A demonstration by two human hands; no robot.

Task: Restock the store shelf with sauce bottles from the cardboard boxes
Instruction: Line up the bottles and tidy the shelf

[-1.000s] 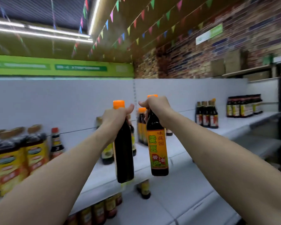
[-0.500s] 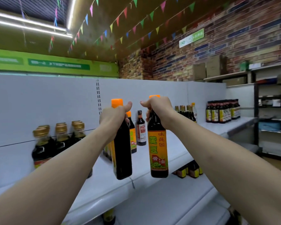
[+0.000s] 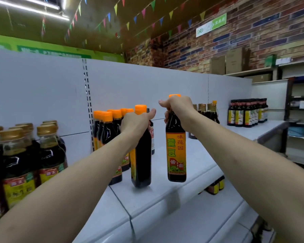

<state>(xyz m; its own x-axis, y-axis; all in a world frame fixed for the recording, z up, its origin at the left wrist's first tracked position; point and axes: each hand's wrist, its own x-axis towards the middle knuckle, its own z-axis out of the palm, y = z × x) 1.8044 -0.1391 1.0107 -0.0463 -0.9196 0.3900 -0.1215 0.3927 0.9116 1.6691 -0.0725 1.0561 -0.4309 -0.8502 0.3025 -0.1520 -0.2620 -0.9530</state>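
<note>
The left hand (image 3: 135,124) had its fingers clamped round the neck of a dark orange-capped bottle (image 3: 142,163). Its base hung low over the shelf (image 3: 165,197) near the front edge; whether it touched could not be told. The right hand (image 3: 180,109) gripped the neck of a labelled sauce bottle (image 3: 176,155), held upright just beside it. More orange-capped bottles (image 3: 106,130) stood behind, toward the back edge.

Orange label on the soy sauce bottle (image 3: 176,151) reads 味莼园 in red, 黄豆 in green, 酱油 beneath. Left of it, gold-capped bottles (image 3: 49,155) carry a red band ending 天. Green wall sign (image 3: 211,25) above it: illegible.
</note>
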